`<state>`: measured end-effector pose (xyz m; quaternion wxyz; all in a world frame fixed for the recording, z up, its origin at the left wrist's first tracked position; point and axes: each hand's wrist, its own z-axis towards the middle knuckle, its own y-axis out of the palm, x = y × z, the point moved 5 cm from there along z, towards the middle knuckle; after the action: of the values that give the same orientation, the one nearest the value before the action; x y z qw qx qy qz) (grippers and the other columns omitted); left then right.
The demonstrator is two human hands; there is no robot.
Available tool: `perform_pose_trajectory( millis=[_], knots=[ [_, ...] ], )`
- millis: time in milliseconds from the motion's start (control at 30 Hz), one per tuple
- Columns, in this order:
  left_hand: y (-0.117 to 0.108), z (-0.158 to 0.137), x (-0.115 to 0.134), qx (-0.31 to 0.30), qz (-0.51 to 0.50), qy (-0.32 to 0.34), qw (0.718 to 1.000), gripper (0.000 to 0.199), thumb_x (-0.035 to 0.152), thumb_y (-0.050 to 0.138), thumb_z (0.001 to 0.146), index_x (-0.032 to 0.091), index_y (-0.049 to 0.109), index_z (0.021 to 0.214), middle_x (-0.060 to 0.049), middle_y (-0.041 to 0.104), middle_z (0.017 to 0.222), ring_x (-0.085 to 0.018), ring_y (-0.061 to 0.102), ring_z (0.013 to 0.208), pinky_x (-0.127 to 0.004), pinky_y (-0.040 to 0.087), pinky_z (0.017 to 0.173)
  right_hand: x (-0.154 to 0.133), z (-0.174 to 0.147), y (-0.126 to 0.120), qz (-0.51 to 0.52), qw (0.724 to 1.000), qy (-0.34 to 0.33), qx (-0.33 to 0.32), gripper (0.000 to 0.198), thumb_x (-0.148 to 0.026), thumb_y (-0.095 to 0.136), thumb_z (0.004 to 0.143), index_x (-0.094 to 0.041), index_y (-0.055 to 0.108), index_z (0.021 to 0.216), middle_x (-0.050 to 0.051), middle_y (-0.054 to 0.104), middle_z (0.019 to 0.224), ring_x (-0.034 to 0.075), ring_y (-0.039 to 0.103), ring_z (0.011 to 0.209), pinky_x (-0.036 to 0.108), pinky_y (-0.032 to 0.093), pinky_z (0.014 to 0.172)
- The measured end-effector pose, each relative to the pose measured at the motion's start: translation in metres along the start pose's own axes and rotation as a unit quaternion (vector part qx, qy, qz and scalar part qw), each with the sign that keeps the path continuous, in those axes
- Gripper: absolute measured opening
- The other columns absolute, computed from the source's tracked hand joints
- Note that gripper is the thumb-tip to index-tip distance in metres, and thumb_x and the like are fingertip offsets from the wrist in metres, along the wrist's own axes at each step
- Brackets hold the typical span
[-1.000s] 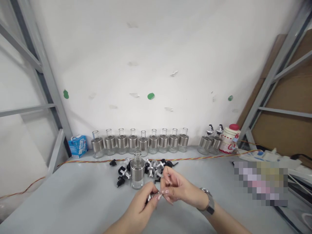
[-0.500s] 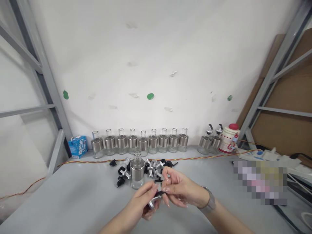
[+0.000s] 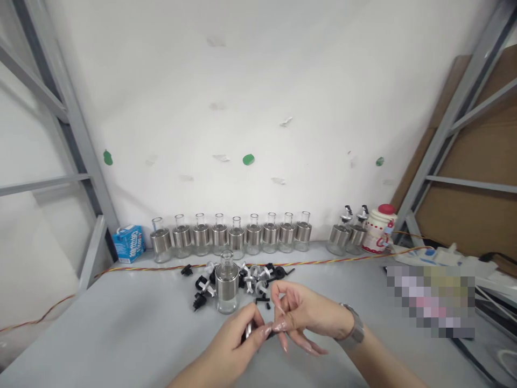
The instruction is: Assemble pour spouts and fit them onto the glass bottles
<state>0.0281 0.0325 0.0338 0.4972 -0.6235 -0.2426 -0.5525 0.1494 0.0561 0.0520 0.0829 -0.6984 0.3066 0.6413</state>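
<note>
Just in front of me, my left hand is closed around a silver-and-black bottle pourer, mostly hidden by the fingers. My right hand meets it, thumb and forefinger pinching the black end of the pourer, with the other fingers spread. Beyond my hands stands an open glass bottle with a steel sleeve. Around and behind it lies a loose pile of black and silver pourer parts. Small black pieces rest near my right hand.
Along the wall runs a row of open sleeved bottles. Farther right, two bottles carry pourers beside a white-and-red container. A blue carton is at left. A twisted cord crosses the grey table; a power strip sits right.
My left hand has turned, so its back and thumb now cover most of the pourer. Both thumbs have come together at its black end, and my right hand has shifted slightly right and down.
</note>
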Motion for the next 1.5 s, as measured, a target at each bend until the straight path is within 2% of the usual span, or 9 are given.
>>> perform_pose_trajectory(
  millis=[100,267,400,500,600,733,900,1167,1500],
  knots=[
    [0.002,0.000,0.000,-0.020,-0.048,-0.023,0.998,0.030,0.044,0.038,0.081,0.017,0.045,0.073,0.003,0.044,0.062,-0.009,0.037,0.058,-0.020,0.028,0.055,-0.001,0.001,-0.001,0.011,1.000,-0.024,0.001,0.032,-0.023,0.064,0.069,-0.019,0.033,0.080,0.000,0.063,0.060,0.009,0.051,0.033,0.015,0.038,0.023],
    [0.002,0.001,-0.005,-0.009,-0.110,-0.048,0.993,0.029,0.046,0.048,0.075,0.017,0.042,0.073,0.006,0.037,0.058,-0.006,0.031,0.049,-0.018,0.024,0.047,0.002,0.005,-0.004,0.016,0.998,-0.058,0.013,0.035,-0.023,0.067,0.066,-0.018,0.035,0.081,-0.001,0.062,0.062,0.010,0.056,0.042,0.016,0.043,0.030],
    [0.002,0.002,-0.010,-0.002,-0.152,-0.062,0.986,0.029,0.047,0.044,0.078,0.018,0.040,0.075,0.008,0.036,0.054,-0.004,0.025,0.043,-0.017,0.021,0.040,0.000,0.007,-0.005,0.012,0.995,-0.094,0.039,0.036,-0.020,0.067,0.066,-0.018,0.034,0.080,-0.003,0.059,0.061,0.008,0.054,0.043,0.012,0.038,0.030],
    [0.003,0.002,-0.013,0.004,-0.166,-0.064,0.984,0.029,0.046,0.042,0.079,0.018,0.039,0.074,0.007,0.038,0.056,-0.004,0.026,0.042,-0.016,0.020,0.038,-0.003,0.008,-0.003,0.013,0.990,-0.133,0.046,0.035,-0.020,0.065,0.069,-0.019,0.031,0.075,-0.004,0.057,0.061,0.004,0.047,0.039,0.011,0.031,0.030],
    [0.004,0.000,-0.011,-0.005,-0.158,-0.057,0.986,0.028,0.045,0.044,0.078,0.018,0.039,0.075,0.007,0.036,0.056,-0.004,0.026,0.044,-0.017,0.021,0.040,-0.004,0.010,-0.001,0.023,0.985,-0.167,0.047,0.036,-0.022,0.065,0.070,-0.020,0.029,0.072,-0.006,0.054,0.061,0.002,0.044,0.038,0.012,0.029,0.032],
    [0.005,0.000,-0.004,-0.012,-0.147,-0.028,0.989,0.028,0.041,0.055,0.072,0.019,0.037,0.073,0.007,0.033,0.059,-0.006,0.028,0.053,-0.017,0.024,0.048,-0.001,0.012,0.001,0.052,0.983,-0.174,0.040,0.039,-0.024,0.067,0.067,-0.020,0.028,0.071,-0.007,0.050,0.061,0.001,0.039,0.035,0.014,0.026,0.034],
    [0.003,0.001,-0.007,-0.001,-0.093,-0.033,0.995,0.026,0.042,0.047,0.077,0.019,0.037,0.074,0.006,0.032,0.058,-0.008,0.028,0.053,-0.019,0.022,0.049,0.002,0.013,0.001,0.076,0.983,-0.165,0.038,0.039,-0.022,0.066,0.068,-0.020,0.027,0.070,-0.008,0.047,0.062,-0.001,0.031,0.033,0.016,0.023,0.036],
    [0.000,-0.001,-0.005,0.014,-0.008,-0.008,1.000,0.024,0.039,0.050,0.076,0.019,0.038,0.075,0.004,0.038,0.062,-0.009,0.033,0.056,-0.019,0.026,0.052,0.005,0.015,0.002,0.144,0.975,-0.162,0.044,0.035,-0.018,0.065,0.068,-0.019,0.030,0.070,-0.008,0.045,0.062,0.000,0.032,0.035,0.016,0.023,0.038],
    [0.001,-0.001,0.001,0.000,-0.013,-0.018,1.000,0.025,0.041,0.050,0.075,0.018,0.038,0.076,0.003,0.042,0.065,-0.009,0.035,0.057,-0.019,0.029,0.052,0.015,0.019,-0.002,0.177,0.968,-0.164,0.075,0.031,-0.017,0.062,0.070,-0.019,0.031,0.069,-0.007,0.041,0.057,0.003,0.035,0.040,0.017,0.023,0.040]
  ],
)
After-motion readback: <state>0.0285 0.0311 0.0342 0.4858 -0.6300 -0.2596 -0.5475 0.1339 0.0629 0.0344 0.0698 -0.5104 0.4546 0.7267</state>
